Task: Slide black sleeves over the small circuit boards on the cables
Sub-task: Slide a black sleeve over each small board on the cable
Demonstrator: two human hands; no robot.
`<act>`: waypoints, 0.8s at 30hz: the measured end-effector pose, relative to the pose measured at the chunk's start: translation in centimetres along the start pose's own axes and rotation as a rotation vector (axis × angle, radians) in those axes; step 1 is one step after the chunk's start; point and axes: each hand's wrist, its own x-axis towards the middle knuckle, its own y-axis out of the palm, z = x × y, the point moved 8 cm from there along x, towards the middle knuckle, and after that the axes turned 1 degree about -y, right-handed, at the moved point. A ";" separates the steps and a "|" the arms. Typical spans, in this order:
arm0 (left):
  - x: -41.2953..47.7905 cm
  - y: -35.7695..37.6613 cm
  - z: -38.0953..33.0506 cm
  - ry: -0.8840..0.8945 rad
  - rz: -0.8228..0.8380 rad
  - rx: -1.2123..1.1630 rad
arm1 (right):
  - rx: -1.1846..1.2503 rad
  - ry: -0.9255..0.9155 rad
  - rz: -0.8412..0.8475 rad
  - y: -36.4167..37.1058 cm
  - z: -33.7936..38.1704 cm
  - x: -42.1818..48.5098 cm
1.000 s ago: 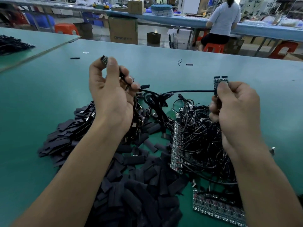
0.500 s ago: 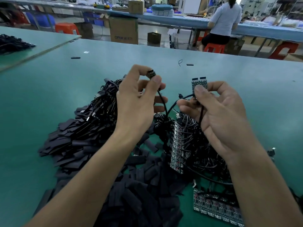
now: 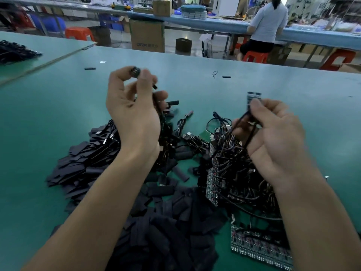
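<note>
Now | left hand [image 3: 132, 114]: a small black piece [image 3: 135, 72], blurred, is pinched between thumb and fingertips above the table [image 3: 39, 114] | right hand [image 3: 273, 137]: a small circuit board [image 3: 254, 96] on its cable [image 3: 251, 133] is pinched upright | black sleeves [image 3: 166, 231] are piled on the table beneath both forearms.

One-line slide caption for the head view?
Left hand pinches a small black part; right hand holds a circuit board on its cable.

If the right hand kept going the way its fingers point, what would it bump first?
The right hand points left, so probably the loose cable ends first, then the left hand; depth is unclear.
</note>
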 end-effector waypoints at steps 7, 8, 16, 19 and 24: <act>0.7 -0.5 -0.9 0.104 -0.017 0.180 | -1.191 -0.163 -0.195 -3.0 0.5 1.0; 0.6 -0.2 -1.1 0.126 0.016 0.217 | -1.336 -0.173 -0.171 -2.6 0.3 0.9; 0.3 1.0 -0.6 0.229 0.179 0.443 | -1.365 -0.473 0.296 4.9 -1.1 -2.4; 0.8 0.9 0.4 0.153 0.169 0.508 | -1.495 -0.435 0.586 7.5 -4.5 -3.6; 0.8 1.0 0.8 0.081 0.182 0.497 | -1.652 -0.318 0.879 9.8 -8.9 -4.7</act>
